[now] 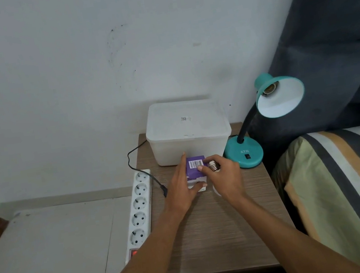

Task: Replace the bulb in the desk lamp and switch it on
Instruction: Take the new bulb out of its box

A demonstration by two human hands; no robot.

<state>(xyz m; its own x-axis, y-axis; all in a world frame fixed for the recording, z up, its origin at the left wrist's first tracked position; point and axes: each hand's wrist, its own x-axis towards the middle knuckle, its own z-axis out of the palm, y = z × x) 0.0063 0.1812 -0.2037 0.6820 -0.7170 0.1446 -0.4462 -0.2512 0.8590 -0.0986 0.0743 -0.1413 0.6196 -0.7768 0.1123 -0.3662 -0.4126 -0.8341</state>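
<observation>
The right hand (224, 177) grips a bulb (214, 166) just right of the purple box (195, 165), its screw base pointing away toward the white tub (187, 130). The left hand (182, 188) lies open-fingered against the box's left side. Nearer than the box the bench (213, 232) is bare; the teal lamp (265, 118) stands to its right, socket empty.

Beside the teal desk lamp (244, 155), whose shade is white inside, sits a translucent white box (188, 130). In front of that box is a purple-and-white carton (195, 167) bearing a black barcode. The table (213, 232) under the lamp is brown woodgrain. Right of it lies striped bedding (347, 185): cream, orange, grey.
</observation>
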